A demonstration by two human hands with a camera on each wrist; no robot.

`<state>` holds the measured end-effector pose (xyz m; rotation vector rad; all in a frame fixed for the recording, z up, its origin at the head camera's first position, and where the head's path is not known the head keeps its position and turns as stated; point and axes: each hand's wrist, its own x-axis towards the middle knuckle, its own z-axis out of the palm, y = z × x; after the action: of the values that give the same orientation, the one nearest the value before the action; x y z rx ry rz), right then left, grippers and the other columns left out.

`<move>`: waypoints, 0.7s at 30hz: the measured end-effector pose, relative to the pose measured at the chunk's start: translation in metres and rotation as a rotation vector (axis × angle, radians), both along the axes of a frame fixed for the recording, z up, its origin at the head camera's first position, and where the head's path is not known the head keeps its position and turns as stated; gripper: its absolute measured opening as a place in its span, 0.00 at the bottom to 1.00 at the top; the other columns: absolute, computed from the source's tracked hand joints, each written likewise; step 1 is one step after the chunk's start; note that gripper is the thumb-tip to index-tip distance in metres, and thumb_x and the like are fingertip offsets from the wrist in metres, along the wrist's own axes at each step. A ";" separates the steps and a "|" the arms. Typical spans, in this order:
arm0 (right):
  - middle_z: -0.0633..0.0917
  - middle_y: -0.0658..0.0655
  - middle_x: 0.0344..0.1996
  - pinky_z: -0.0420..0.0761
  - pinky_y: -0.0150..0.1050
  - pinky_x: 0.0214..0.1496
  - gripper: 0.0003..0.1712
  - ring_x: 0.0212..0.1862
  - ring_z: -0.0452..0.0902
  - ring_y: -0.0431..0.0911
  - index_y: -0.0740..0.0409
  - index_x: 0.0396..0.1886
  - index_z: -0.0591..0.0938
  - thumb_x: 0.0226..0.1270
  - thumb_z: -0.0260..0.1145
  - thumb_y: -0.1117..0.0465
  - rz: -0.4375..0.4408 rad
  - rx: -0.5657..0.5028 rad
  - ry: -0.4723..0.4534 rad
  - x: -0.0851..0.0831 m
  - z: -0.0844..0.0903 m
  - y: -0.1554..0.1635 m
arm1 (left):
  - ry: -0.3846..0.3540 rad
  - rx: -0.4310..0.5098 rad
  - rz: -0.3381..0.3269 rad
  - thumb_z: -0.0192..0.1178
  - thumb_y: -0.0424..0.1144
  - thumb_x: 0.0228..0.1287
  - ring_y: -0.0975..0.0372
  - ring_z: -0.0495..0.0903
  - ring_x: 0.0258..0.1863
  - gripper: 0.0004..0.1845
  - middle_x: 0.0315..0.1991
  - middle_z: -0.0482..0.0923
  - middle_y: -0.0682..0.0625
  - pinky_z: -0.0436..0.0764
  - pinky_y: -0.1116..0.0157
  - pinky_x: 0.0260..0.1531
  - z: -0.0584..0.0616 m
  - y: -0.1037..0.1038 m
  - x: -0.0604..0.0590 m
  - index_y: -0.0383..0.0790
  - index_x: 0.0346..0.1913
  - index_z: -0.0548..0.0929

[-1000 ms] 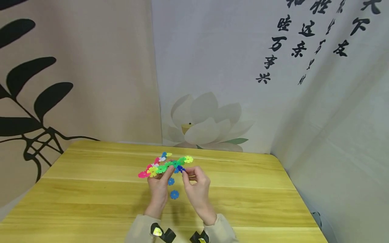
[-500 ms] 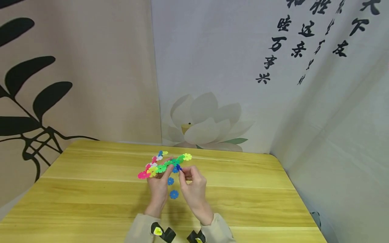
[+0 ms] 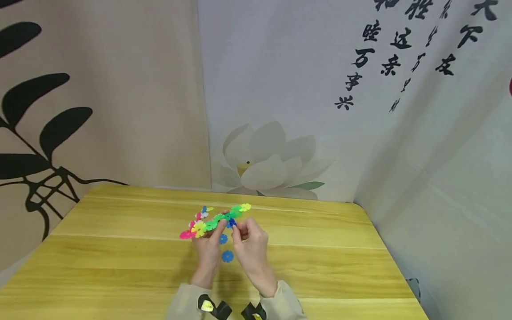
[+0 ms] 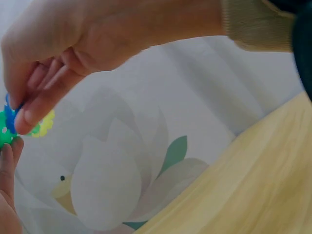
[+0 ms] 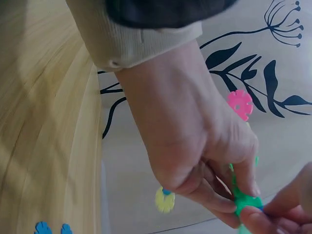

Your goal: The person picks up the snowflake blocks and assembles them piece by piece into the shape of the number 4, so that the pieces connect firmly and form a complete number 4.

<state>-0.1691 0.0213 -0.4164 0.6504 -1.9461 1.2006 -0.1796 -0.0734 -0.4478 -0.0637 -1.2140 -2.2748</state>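
Snowflake-disc chain (image 3: 214,218), a multicoloured row of interlocked plastic discs, is held above the middle of the tabletop (image 3: 120,262), nearer its far edge. The left hand (image 3: 208,244) grips the chain from below with curled fingers, while the right hand (image 3: 250,246) pinches a dark blue disc (image 3: 231,222) against its green section. Two loose blue discs (image 3: 227,256) lie on the tabletop between the wrists.

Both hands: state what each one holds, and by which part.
The left hand grips the chain of flower discs near its green middle. The right hand pinches a dark blue disc by its edge, against the chain.
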 end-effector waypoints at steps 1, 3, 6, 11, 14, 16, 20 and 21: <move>0.80 0.56 0.16 0.74 0.20 0.17 0.13 0.15 0.76 0.40 0.65 0.21 0.74 0.46 0.68 0.80 -0.002 0.005 -0.010 0.000 0.001 0.000 | -0.012 -0.008 0.008 0.62 0.24 0.57 0.63 0.84 0.40 0.09 0.37 0.86 0.53 0.81 0.69 0.46 0.000 -0.001 0.000 0.37 0.41 0.83; 0.80 0.56 0.15 0.73 0.19 0.16 0.13 0.15 0.75 0.40 0.64 0.21 0.74 0.45 0.68 0.81 0.004 0.016 -0.034 0.000 0.002 0.001 | -0.036 -0.038 0.012 0.63 0.25 0.57 0.64 0.83 0.41 0.09 0.38 0.86 0.53 0.80 0.70 0.46 0.000 -0.004 0.001 0.31 0.42 0.84; 0.80 0.57 0.15 0.73 0.19 0.15 0.13 0.15 0.76 0.41 0.64 0.20 0.74 0.46 0.68 0.81 0.037 0.026 -0.068 0.001 0.004 0.002 | -0.046 -0.129 0.003 0.62 0.23 0.56 0.65 0.82 0.42 0.11 0.40 0.85 0.48 0.80 0.71 0.46 0.000 -0.008 0.001 0.22 0.43 0.80; 0.81 0.58 0.16 0.74 0.20 0.17 0.12 0.16 0.77 0.41 0.65 0.22 0.74 0.47 0.66 0.82 0.058 0.028 -0.085 0.001 0.002 0.004 | 0.002 -0.376 0.009 0.62 0.26 0.58 0.69 0.80 0.46 0.13 0.45 0.82 0.40 0.78 0.74 0.47 0.002 -0.014 0.000 0.21 0.45 0.79; 0.82 0.59 0.17 0.77 0.21 0.18 0.12 0.17 0.79 0.43 0.66 0.22 0.75 0.47 0.67 0.82 0.055 -0.003 -0.064 0.000 0.000 0.007 | 0.002 -0.320 0.043 0.61 0.25 0.58 0.68 0.81 0.45 0.13 0.44 0.83 0.41 0.79 0.74 0.46 0.003 -0.021 -0.002 0.20 0.45 0.78; 0.82 0.60 0.17 0.78 0.22 0.19 0.11 0.17 0.80 0.45 0.67 0.23 0.75 0.48 0.67 0.81 0.064 -0.020 -0.056 0.000 0.001 0.009 | -0.010 -0.289 0.062 0.62 0.24 0.57 0.67 0.81 0.43 0.13 0.44 0.83 0.42 0.79 0.74 0.46 0.004 -0.025 -0.003 0.21 0.45 0.79; 0.83 0.61 0.19 0.80 0.25 0.21 0.09 0.18 0.81 0.47 0.67 0.25 0.75 0.52 0.67 0.79 0.087 -0.044 -0.053 -0.002 0.005 0.011 | -0.020 -0.414 0.035 0.61 0.25 0.59 0.70 0.80 0.47 0.12 0.47 0.81 0.40 0.77 0.75 0.48 0.006 -0.027 -0.003 0.26 0.47 0.81; 0.83 0.60 0.19 0.80 0.25 0.20 0.09 0.19 0.81 0.47 0.67 0.26 0.76 0.52 0.67 0.79 0.092 -0.046 -0.055 -0.002 0.006 0.011 | -0.014 -0.436 0.024 0.61 0.26 0.59 0.70 0.79 0.47 0.12 0.47 0.81 0.38 0.77 0.75 0.49 0.006 -0.026 -0.002 0.27 0.47 0.81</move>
<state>-0.1711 0.0321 -0.4106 0.6960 -1.9460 1.3292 -0.1819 -0.0997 -0.4415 -0.1936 -1.6869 -1.9543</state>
